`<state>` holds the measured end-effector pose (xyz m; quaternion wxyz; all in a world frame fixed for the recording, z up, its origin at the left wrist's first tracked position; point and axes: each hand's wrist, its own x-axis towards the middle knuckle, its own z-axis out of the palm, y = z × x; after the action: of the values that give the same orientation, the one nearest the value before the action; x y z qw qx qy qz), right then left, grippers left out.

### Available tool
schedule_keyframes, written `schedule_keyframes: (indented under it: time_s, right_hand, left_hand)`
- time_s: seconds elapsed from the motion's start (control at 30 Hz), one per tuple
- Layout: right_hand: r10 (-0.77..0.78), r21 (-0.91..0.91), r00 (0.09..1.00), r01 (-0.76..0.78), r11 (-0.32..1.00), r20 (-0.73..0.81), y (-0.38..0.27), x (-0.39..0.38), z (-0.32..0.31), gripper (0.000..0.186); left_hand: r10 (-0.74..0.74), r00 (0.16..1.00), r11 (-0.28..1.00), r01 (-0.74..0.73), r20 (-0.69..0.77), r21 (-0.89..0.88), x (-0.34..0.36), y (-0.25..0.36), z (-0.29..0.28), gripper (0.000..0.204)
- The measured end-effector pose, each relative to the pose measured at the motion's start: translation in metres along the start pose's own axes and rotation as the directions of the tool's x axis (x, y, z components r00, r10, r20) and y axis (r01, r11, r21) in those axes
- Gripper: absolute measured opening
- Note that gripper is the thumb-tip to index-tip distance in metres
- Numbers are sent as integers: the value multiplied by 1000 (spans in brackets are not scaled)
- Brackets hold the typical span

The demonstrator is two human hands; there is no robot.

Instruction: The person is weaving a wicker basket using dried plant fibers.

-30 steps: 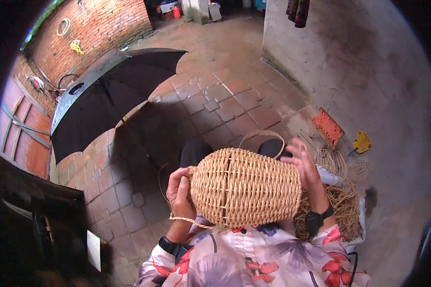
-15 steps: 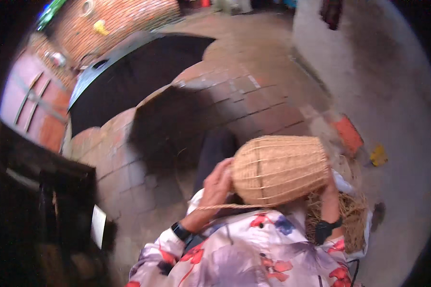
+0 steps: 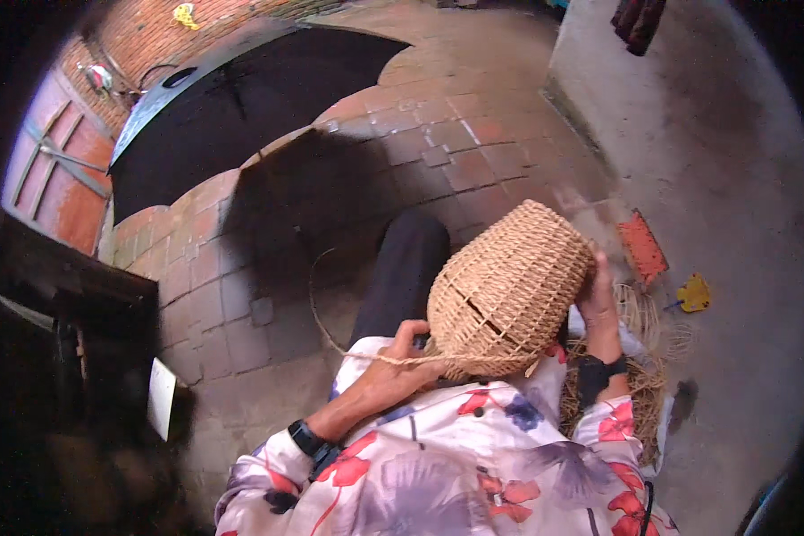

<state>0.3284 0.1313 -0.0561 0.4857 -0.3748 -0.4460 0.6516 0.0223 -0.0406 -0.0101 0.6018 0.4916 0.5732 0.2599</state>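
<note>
A tan woven straw basket (image 3: 507,284) lies tilted on its side over my lap, with a dark slit-like gap in its weave. My right hand (image 3: 600,299) is wrapped round the basket's right end, its fingertips partly hidden behind it. At the lower left of the basket, my left hand (image 3: 400,368) has bent fingers closed at a twisted straw cord (image 3: 487,359), which runs from the basket across that hand. The cord's loose end curls up over my dark trouser leg (image 3: 411,259).
Loose straw (image 3: 645,384) lies in a white bag at my right, near a red brick (image 3: 641,247) and a yellow object (image 3: 693,293). An open black umbrella (image 3: 250,98) stands ahead on the paving. Dark furniture (image 3: 71,330) is at left, a grey wall (image 3: 688,134) at right.
The basket has turned, its far end swinging up and its slit now facing me. My left hand has shifted down along its near edge, and the cord's loose end has come into view.
</note>
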Motion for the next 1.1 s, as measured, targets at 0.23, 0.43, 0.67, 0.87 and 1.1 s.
schedule_keyframes:
  time_s: [0.23, 0.43, 0.67, 0.87, 1.1]
  right_hand:
    - [36, 242, 987, 3, 970, -156, 15, -38, -13, 62]
    - [224, 293, 910, -121, 948, -348, -1, -82, 1, 61]
    - [145, 283, 952, -66, 957, -269, 13, -95, -23, 57]
    - [118, 281, 969, -53, 958, -219, 21, -98, -31, 54]
    - [78, 299, 986, -32, 954, -144, 33, -99, -41, 51]
  left_hand:
    - [197, 954, 969, -224, 225, 101, -20, 6, -7, 53]
    - [379, 877, 889, -433, 295, 146, -22, 18, -4, 53]
    - [445, 827, 848, -512, 344, 133, -16, 22, -4, 51]
    - [428, 838, 855, -497, 340, 149, -18, 22, -3, 49]
    - [460, 819, 831, -533, 343, 159, -18, 20, -4, 48]
